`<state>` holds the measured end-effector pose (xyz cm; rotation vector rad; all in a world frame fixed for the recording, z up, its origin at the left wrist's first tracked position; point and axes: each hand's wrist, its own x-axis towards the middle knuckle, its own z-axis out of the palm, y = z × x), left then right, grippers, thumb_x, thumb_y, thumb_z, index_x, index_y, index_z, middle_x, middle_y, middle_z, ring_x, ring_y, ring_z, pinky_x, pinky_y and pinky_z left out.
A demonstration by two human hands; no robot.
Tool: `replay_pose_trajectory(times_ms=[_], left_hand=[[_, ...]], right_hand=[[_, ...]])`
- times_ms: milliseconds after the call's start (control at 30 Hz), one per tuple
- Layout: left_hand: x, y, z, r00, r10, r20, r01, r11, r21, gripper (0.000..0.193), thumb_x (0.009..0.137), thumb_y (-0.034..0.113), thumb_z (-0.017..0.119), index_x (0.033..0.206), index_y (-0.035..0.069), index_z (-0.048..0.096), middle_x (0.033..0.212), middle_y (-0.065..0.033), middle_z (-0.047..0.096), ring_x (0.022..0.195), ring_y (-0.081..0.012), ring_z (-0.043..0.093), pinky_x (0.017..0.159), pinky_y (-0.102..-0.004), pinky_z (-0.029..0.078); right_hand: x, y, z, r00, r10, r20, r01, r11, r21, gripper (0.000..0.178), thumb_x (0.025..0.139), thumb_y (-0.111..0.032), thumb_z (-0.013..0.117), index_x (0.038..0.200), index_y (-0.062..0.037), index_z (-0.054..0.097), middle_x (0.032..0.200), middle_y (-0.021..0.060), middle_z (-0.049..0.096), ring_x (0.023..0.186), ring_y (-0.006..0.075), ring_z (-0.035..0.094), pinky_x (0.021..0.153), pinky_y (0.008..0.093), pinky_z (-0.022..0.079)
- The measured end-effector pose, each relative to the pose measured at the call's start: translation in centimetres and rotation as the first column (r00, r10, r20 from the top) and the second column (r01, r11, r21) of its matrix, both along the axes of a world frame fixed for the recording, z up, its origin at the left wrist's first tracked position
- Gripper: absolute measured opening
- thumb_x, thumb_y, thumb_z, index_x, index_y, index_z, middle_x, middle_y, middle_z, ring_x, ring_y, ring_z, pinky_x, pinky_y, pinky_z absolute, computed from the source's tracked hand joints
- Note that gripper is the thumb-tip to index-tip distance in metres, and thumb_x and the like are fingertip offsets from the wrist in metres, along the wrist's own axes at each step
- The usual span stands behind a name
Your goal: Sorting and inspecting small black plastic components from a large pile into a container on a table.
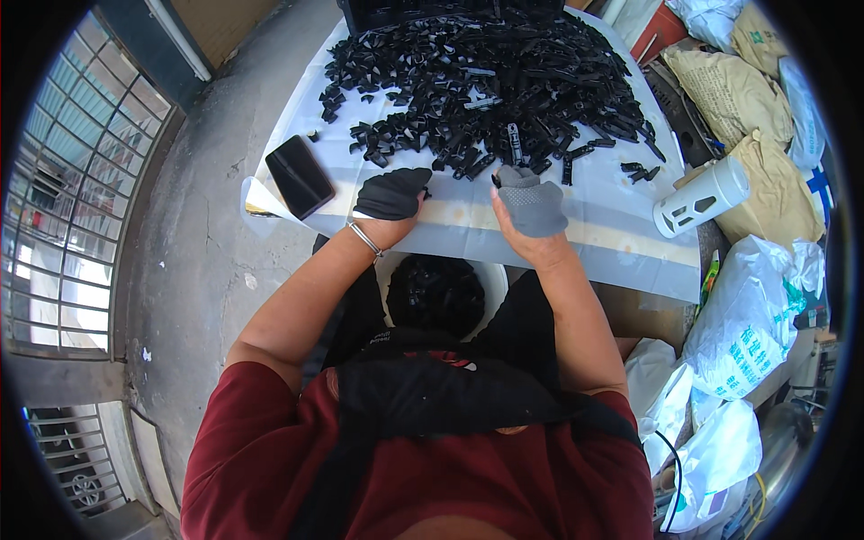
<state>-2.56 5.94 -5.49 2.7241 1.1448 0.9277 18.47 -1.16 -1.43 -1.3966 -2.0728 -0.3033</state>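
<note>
My left hand [392,200], in a black fingerless-looking glove, is closed at the near edge of the table. A bit of black shows by its fingertips, but what it holds I cannot make out. To its right, my right hand [529,205] wears a grey dotted glove; its thumb and fingers pinch a small black plastic part [496,180]. The hands are apart. Just beyond them spreads a large heap of black plastic parts [486,90], some short and curved, others long and narrow. Below the hands, between my legs, a white bucket [494,301] holds more black pieces.
A dark smartphone [300,177] lies left on the white-covered table [612,216]. A white cylinder with cut-outs [702,198] rests at the right edge. Sacks [733,99] and white plastic bags [742,319] crowd the right side. A barred window [85,180] stands left.
</note>
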Motion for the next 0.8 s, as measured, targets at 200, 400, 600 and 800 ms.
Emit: replay_pose_trajectory(times_ms=[200, 400, 600, 800], left_hand=[[-0.3, -4.1, 3.0, 0.974, -0.194, 0.116, 0.205, 0.974, -0.091, 0.028, 0.07, 0.012, 0.066, 0.093, 0.002, 0.055, 0.073, -0.014, 0.059, 0.064, -0.0301, 0.058, 0.056, -0.0351, 0.047], [-0.7, -5.4, 4.1, 0.937, -0.143, 0.319, 0.279, 0.856, -0.435, 0.024, 0.077, 0.021, 0.064, 0.09, 0.002, 0.059, 0.075, -0.0111, 0.059, 0.067, -0.0197, 0.058, 0.062, -0.0291, 0.046], [1.5, -8.6, 4.7, 0.656, 0.506, 0.559, 0.477, 0.296, -0.828, 0.064, 0.084, 0.058, 0.043, 0.096, -0.003, 0.059, 0.077, -0.0077, 0.058, 0.07, -0.0105, 0.05, 0.064, -0.025, 0.043], [-0.5, -6.4, 4.0, 0.845, 0.256, 0.469, 0.359, 0.38, -0.853, 0.046, 0.09, 0.043, 0.042, 0.091, 0.001, 0.06, 0.073, -0.0018, 0.057, 0.066, -0.0084, 0.048, 0.059, -0.0234, 0.041]], right_hand=[[-2.5, -2.5, -0.1, 0.944, 0.17, -0.284, -0.225, 0.959, -0.174, 0.025, 0.08, -0.021, 0.058, 0.1, -0.0056, 0.056, 0.078, 0.0121, 0.058, 0.072, 0.03, 0.055, 0.062, 0.0379, 0.043], [-4.0, -3.7, -0.3, 0.919, 0.195, -0.343, -0.234, 0.969, -0.077, 0.023, 0.077, -0.025, 0.061, 0.086, -0.0037, 0.058, 0.073, 0.0127, 0.057, 0.068, 0.0302, 0.054, 0.061, 0.0384, 0.041], [-5.5, -4.5, -0.5, 0.928, 0.09, -0.361, -0.14, 0.983, -0.115, 0.021, 0.078, -0.024, 0.06, 0.083, -0.0033, 0.058, 0.078, 0.0114, 0.058, 0.067, 0.0298, 0.054, 0.06, 0.0381, 0.041], [-3.3, -5.2, 1.0, 0.946, 0.117, -0.301, -0.201, 0.944, -0.262, 0.018, 0.082, -0.02, 0.054, 0.082, -0.0028, 0.058, 0.076, 0.0131, 0.057, 0.068, 0.0313, 0.053, 0.061, 0.0398, 0.041]])
